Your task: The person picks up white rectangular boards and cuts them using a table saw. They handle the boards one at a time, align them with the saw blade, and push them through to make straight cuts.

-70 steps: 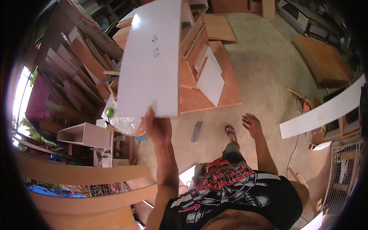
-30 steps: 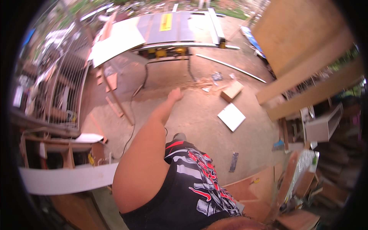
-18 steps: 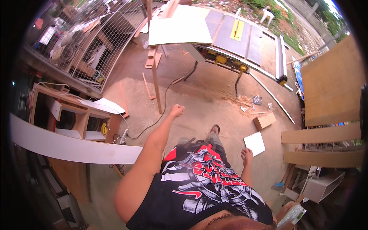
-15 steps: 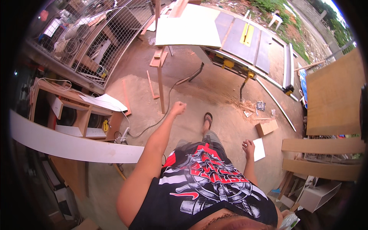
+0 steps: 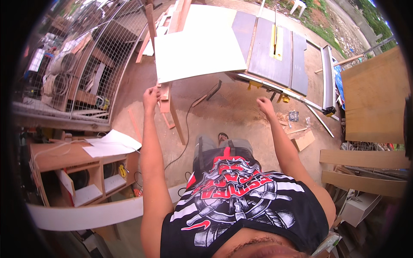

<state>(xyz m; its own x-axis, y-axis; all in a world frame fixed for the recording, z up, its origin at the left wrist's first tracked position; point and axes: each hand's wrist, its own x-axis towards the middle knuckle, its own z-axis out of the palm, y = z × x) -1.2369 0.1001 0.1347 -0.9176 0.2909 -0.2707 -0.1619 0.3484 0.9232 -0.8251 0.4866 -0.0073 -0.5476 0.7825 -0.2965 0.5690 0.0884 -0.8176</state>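
while left fingers (image 5: 152,90) hover, cabinet (image 5: 58,155), white panels (image 5: 88,195) inside

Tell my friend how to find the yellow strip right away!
Find the big grey table beyond the person's right hand. On its flat top, to the right of the big white board, is a long, narrow strip. It's bright yellow, while the surface right around it is grey.

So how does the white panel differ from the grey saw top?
Colour: the white panel is plain; the grey saw top has a yellow insert.
Surface: the saw top has grooves; the panel shows none, though glare washes it out.
Position: the panel's near corner is by the left hand; the saw top is nearer the right hand.
Shared: both flat.
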